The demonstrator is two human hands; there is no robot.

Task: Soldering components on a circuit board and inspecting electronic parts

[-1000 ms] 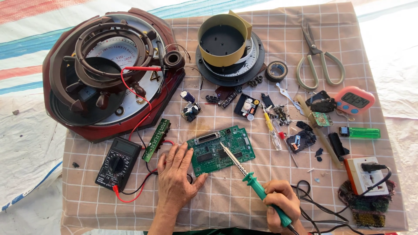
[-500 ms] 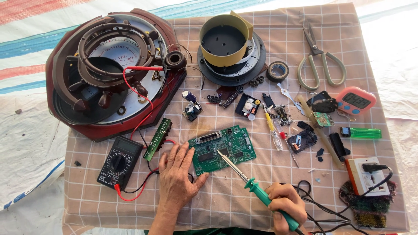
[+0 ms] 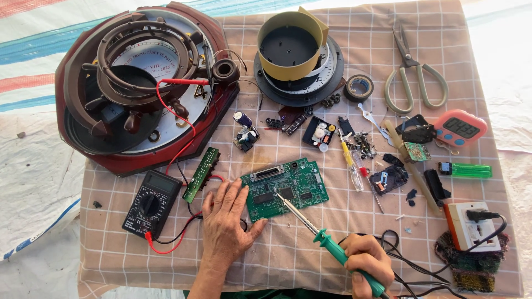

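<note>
1. Head view: green circuit board [image 3: 286, 189] lies flat on the checked cloth [image 3: 310, 254] over the table, near centre, long axis running left-right, slightly tilted.
2. Left hand [image 3: 225, 220] spread, palm down, fingertips resting at the board's left near corner; it is the nearer hand.
3. Right hand [image 3: 364, 263] closed in a fist-grip round the green handle of the soldering iron [image 3: 321, 237].
4. Iron's long axis runs from near-right to far-left; its tip meets the board's middle.
5. Black multimeter [image 3: 151, 203] sits left of the left hand, apart from it.
</note>
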